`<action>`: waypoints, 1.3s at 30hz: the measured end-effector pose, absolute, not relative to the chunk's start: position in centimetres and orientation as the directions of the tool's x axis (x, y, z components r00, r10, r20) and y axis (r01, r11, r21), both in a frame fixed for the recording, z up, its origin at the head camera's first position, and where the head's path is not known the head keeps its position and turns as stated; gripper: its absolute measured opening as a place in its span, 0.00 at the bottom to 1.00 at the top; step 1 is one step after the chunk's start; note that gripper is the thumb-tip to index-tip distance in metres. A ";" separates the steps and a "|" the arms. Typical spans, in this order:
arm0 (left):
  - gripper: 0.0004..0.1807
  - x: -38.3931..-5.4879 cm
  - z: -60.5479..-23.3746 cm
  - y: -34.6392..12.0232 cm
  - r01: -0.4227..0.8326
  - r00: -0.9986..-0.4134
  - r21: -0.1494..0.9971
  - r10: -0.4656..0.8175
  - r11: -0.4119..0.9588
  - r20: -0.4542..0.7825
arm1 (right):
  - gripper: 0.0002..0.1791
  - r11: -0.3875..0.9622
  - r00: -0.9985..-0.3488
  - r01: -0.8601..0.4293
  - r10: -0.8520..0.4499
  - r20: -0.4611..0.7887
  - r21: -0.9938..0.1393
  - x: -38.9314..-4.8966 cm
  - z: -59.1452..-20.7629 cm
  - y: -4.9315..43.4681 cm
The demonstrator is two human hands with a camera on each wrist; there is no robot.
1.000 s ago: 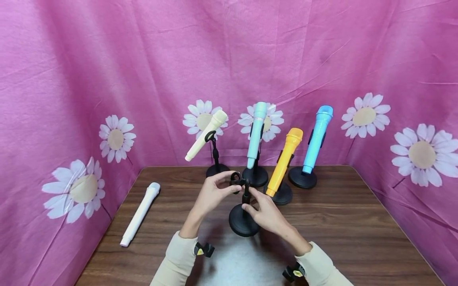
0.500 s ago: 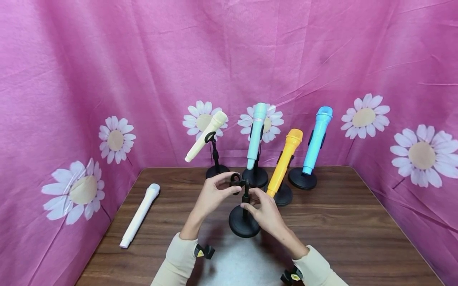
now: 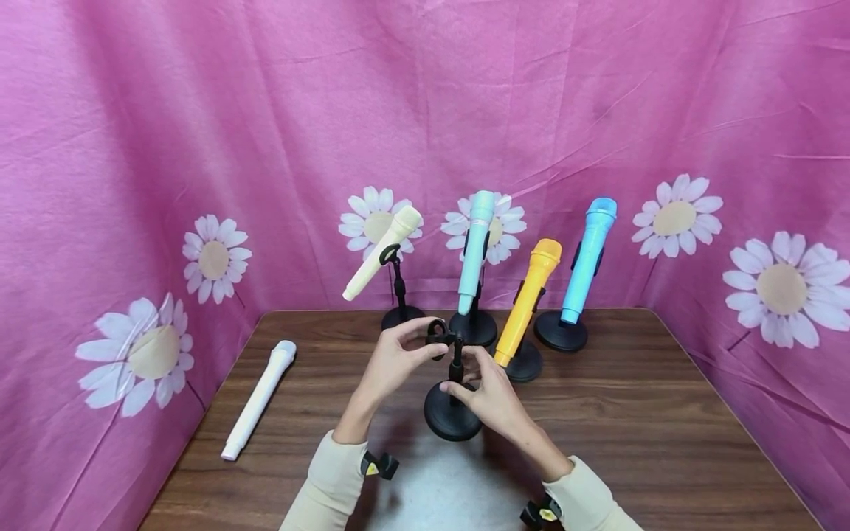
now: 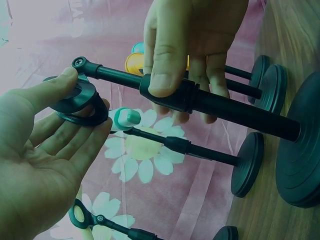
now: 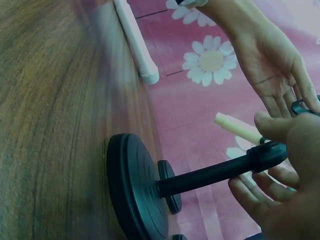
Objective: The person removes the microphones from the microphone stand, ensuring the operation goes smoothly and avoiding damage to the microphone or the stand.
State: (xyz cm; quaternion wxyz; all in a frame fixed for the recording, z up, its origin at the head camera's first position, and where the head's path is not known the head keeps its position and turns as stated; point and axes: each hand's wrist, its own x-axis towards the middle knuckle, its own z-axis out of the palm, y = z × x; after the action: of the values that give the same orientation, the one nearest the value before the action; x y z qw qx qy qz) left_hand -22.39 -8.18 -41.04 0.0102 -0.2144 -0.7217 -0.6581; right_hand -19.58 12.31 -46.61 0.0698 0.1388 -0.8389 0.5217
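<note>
One left grip (image 3: 393, 359) pinching clip (image 4: 84, 100), right grip (image 3: 494, 398) at collar (image 4: 187, 96), closure unclear; I'd call the stand (image 4: 245, 114) light, stiff, best held at that collar.

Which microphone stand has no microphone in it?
The front microphone stand, with the left hand pinching its clip and the right hand at its stem; the other stands hold the cream microphone, mint microphone, yellow microphone and blue microphone.
</note>
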 end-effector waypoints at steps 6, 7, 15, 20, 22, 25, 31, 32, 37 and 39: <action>0.22 -22.4 -41.0 -8.2 0.325 -0.907 0.944 0.298 0.047 0.298 | 0.21 0.434 -0.947 -0.320 -0.116 0.300 -0.842 -19.7 -46.7 12.3; 0.22 -22.4 -41.0 -8.2 0.326 -0.907 0.944 0.298 0.046 0.299 | 0.19 0.442 -0.942 -0.333 -0.129 0.309 -0.833 -19.6 -46.7 12.4; 0.23 -22.3 -40.8 -8.2 0.324 -0.911 0.945 0.287 0.051 0.297 | 0.28 0.428 -0.931 -0.359 -0.227 0.286 -0.830 -19.5 -46.6 12.7; 0.23 -22.2 -40.8 -8.3 0.311 -0.914 0.949 0.293 0.058 0.281 | 0.36 0.389 -0.960 -0.272 -0.171 0.221 -0.880 -19.5 -46.9 12.5; 0.22 -22.2 -40.9 -8.3 0.312 -0.913 0.949 0.296 0.055 0.283 | 0.35 0.382 -0.968 -0.248 -0.139 0.210 -0.890 -19.5 -46.9 12.5; 0.22 -22.3 -40.8 -8.3 0.321 -0.909 0.946 0.298 0.050 0.292 | 0.30 0.376 -0.968 -0.249 -0.122 0.218 -0.893 -19.7 -46.9 12.5; 0.24 -22.3 -40.7 -8.2 0.312 -0.912 0.949 0.295 0.049 0.284 | 0.19 0.416 -0.934 -0.356 -0.197 0.299 -0.837 -19.8 -46.9 12.9; 0.24 -22.2 -40.7 -8.2 0.310 -0.913 0.949 0.294 0.048 0.283 | 0.21 0.414 -0.926 -0.373 -0.218 0.308 -0.830 -19.8 -46.9 12.9; 0.23 -22.3 -40.8 -8.2 0.316 -0.911 0.948 0.293 0.046 0.290 | 0.29 0.389 -0.922 -0.378 -0.241 0.303 -0.840 -19.7 -47.0 12.8; 0.23 -22.3 -40.9 -8.2 0.320 -0.911 0.946 0.291 0.051 0.292 | 0.30 0.371 -0.933 -0.351 -0.216 0.288 -0.860 -19.7 -47.1 12.7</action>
State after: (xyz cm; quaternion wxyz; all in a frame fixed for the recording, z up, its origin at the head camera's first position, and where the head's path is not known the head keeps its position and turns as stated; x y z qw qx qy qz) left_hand -22.27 -8.18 -40.90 0.0110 -0.2106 -0.7248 -0.6559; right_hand -19.75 12.66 -47.07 0.0633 0.1719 -0.8256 0.5337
